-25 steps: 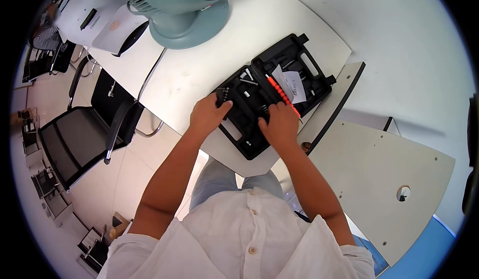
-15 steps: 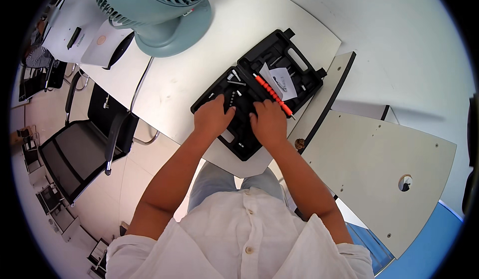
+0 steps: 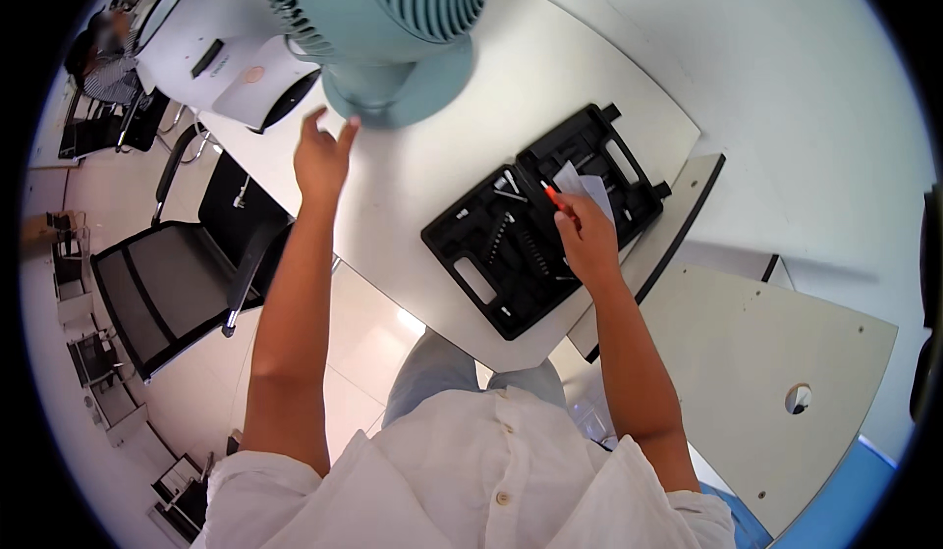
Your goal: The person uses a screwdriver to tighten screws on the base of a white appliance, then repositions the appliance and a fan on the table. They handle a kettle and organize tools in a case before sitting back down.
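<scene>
An open black plastic tool case (image 3: 499, 321) lies slantwise on the white table. Over its far right half, my right hand (image 3: 589, 240) has its fingers closed around a red flexible bit shaft (image 3: 552, 195); only one end shows, the rest hidden under the hand. Folded white paper (image 3: 596, 193) lies beside those fingers. Rows of small dark bits (image 3: 533, 251) and a few silver pieces (image 3: 508, 186) sit in the near left half. My left hand (image 3: 322, 159) is raised over the table, empty, thumb and fingers apart, close to the base of a grey-green fan (image 3: 447, 76).
A white rounded appliance (image 3: 221, 63) stands left of the fan. A black mesh chair (image 3: 152, 289) is beside the table's left edge. On the right are a pale board with a round hole (image 3: 766, 392) and a white wall (image 3: 786, 87). Another person (image 3: 108, 73) sits far left.
My left hand has left the case and moved up-left toward the fan. My right hand has moved onto the red shaft and closed on it. The whole view has shifted slightly.
</scene>
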A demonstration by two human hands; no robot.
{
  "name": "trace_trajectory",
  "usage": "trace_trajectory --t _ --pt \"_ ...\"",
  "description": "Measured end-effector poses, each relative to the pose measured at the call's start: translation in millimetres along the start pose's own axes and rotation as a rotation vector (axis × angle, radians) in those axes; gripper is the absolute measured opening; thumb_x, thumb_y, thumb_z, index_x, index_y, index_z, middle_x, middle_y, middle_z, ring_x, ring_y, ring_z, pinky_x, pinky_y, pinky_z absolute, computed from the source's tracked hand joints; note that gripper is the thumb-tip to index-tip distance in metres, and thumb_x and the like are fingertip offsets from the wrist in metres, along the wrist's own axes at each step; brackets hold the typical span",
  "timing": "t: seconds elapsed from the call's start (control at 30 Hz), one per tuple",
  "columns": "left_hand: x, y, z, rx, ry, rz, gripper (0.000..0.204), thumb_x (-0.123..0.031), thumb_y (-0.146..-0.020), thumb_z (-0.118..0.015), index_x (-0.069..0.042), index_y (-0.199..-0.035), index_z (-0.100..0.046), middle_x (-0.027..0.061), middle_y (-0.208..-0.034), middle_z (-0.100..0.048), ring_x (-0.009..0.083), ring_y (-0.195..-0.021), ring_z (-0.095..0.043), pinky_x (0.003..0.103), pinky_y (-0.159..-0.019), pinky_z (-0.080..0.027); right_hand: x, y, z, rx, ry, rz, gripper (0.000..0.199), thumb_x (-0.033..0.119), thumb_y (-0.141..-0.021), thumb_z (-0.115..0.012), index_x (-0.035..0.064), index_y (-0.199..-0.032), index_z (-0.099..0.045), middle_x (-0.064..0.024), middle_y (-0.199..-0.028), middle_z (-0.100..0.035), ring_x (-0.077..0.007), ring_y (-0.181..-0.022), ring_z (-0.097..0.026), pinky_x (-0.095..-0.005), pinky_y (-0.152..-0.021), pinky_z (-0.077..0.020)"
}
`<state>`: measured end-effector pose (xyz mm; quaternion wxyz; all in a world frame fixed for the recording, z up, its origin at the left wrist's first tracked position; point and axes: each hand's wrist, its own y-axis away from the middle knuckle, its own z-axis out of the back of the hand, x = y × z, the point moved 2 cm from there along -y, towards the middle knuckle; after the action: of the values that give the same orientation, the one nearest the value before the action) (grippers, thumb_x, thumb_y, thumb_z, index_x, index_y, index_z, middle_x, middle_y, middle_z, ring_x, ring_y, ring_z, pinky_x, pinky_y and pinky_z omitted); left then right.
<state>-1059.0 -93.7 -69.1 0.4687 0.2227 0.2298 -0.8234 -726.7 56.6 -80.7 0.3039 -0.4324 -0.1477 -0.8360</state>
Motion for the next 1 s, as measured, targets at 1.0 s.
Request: trace_trajectory --t 1.0 --pt "-39.1 -58.1 -4.2 0.470 0.166 -0.205 0.106 -0.058 -0.066 -0.070 -0.004 -0.143 -0.023 0.0119 -0.068 -0.059 0.0294 -0.065 -0.062 0.035 -0.060 -0.048 45.5 -182.8 -133.1 0.106 -0.598 0.121 0.074 0.028 -0.067 -0.077 -0.0032 -0.126 -0.045 -0.0123 -0.122 -0.051 -0.0227 -0.110 -0.049 -0.0344 -0.096 -0.0355"
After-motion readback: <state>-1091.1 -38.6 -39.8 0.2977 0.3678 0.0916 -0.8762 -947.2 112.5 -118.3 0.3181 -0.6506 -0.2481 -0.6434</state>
